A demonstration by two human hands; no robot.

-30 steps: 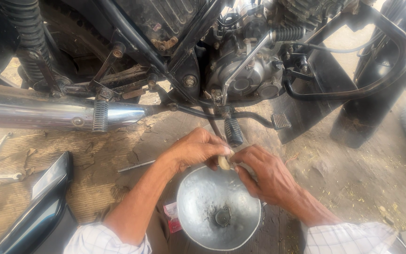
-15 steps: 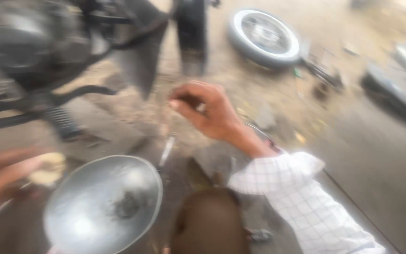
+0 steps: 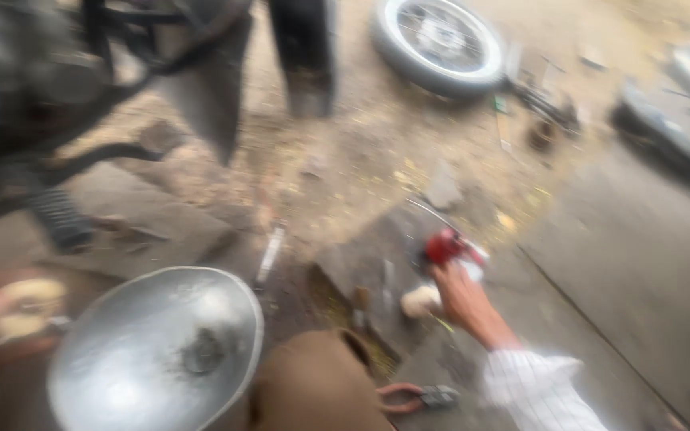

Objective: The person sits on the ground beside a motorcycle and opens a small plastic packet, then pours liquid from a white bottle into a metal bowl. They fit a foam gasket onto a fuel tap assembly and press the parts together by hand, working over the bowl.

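My right hand [image 3: 461, 299] reaches down to the ground at the right, its fingers on a red and white object [image 3: 450, 249]; a pale lump [image 3: 422, 302] lies just beside the palm. My left hand [image 3: 5, 315] sits at the far left edge, closed around a pale, cloth-like piece, next to a round metal bowl [image 3: 153, 351] with dark residue at its centre. The whole view is motion-blurred. My knee in brown fabric [image 3: 321, 383] fills the lower middle.
A motorcycle's frame, footpeg [image 3: 57, 215] and stand [image 3: 305, 56] stand at the upper left. A loose wheel [image 3: 439, 44] lies at the top. A small metal tool [image 3: 269, 255] rests on the dirt by the bowl. Pliers [image 3: 417, 397] lie near my knee. Dark parts are scattered at right.
The view swung right, away from the engine. My right hand left the bowl's rim and dropped to the red and white object on the ground. My left hand stayed by the bowl.
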